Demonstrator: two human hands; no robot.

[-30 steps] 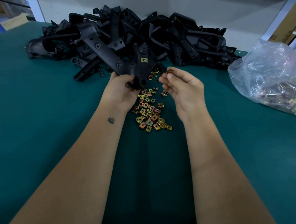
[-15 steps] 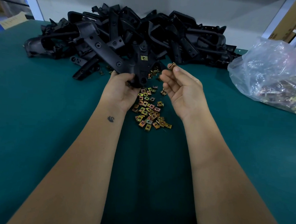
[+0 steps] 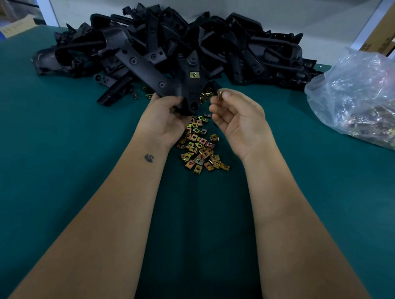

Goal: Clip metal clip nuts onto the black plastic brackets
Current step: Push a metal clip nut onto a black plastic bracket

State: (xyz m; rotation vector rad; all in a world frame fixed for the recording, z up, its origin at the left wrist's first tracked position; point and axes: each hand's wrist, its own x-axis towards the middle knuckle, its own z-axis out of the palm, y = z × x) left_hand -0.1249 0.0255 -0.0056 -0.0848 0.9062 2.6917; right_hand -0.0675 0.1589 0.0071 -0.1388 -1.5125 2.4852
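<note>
Clip nut (image 3: 220, 93), small, light, springy metal, sits pinched at our right hand's (image 3: 237, 121) fingertips, just beside the bracket (image 3: 172, 83) our left hand (image 3: 165, 122) grips by its lower end above the tabletop (image 3: 52, 163). We judge the bracket stiff and light; hold the nut by its flat sides.

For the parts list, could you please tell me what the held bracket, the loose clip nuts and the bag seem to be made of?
Bracket: likely moulded black plastic, matte, with soft sheen.
Clip nuts: seemingly plated sheet metal, with an iridescent yellow-gold shine.
Bag: thin clear plastic film, crinkled, glossy.
</note>
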